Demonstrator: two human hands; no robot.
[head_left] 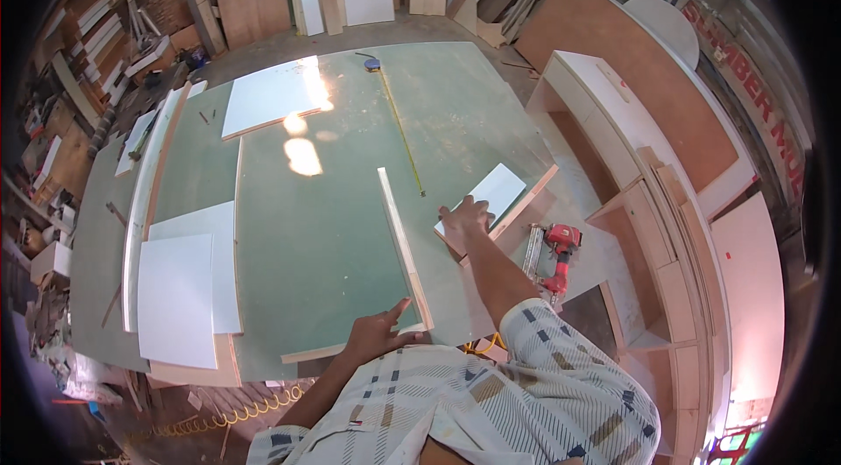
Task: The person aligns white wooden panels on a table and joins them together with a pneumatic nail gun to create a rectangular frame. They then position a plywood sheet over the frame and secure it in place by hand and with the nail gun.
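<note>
A small white board (501,191) lies at the right of the green work table, beside a wooden strip (526,199). My right hand (469,217) grips the board near its left end, fingers bent over its face. Near the front edge, my left hand (378,333) rests with thumb and fingers apart, holding nothing that I can see. Its fingers are at the lower end of a long narrow white-faced strip (400,241). Another pale strip (314,352) runs along the front edge, partly behind that hand. A red nail gun (559,250) lies right of my right forearm.
A tape measure (372,65) lies with its yellow blade (402,127) drawn out across the green table (307,281). White panels (175,298) and long strips (144,202) lie at the left. An open wooden cabinet frame (631,202) flanks the right side. A coiled yellow hose (236,417) hangs below.
</note>
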